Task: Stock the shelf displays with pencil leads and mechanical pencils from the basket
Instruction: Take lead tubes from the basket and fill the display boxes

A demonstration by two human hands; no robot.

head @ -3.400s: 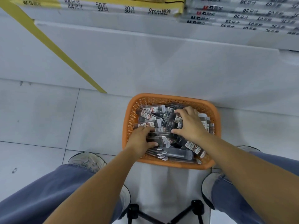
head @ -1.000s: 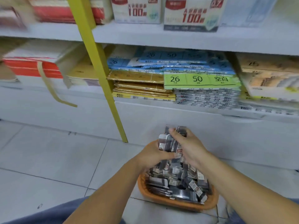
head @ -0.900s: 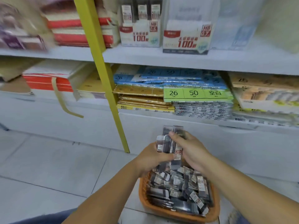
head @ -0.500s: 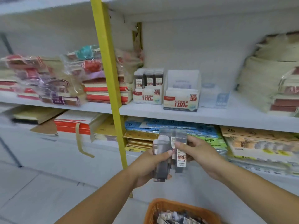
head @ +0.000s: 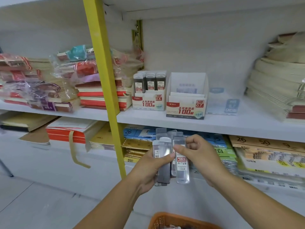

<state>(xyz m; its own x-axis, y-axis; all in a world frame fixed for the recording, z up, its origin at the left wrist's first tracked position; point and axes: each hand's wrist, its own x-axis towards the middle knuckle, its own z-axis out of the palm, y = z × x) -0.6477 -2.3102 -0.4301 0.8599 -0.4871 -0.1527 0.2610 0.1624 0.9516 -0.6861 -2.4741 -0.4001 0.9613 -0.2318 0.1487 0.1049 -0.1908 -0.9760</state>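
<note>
Firmly, left hand (head: 146, 171) grips lead cases (head: 163, 175); right hand (head: 199, 157) pinches one.

Colours around the yellow post (head: 101, 63)
Right of it we saw white display boxes (head: 148, 103) lettered red; left of it, red-and-cream notebook stacks (head: 89, 103); below it, an orange mesh basket (head: 166, 218).
</note>
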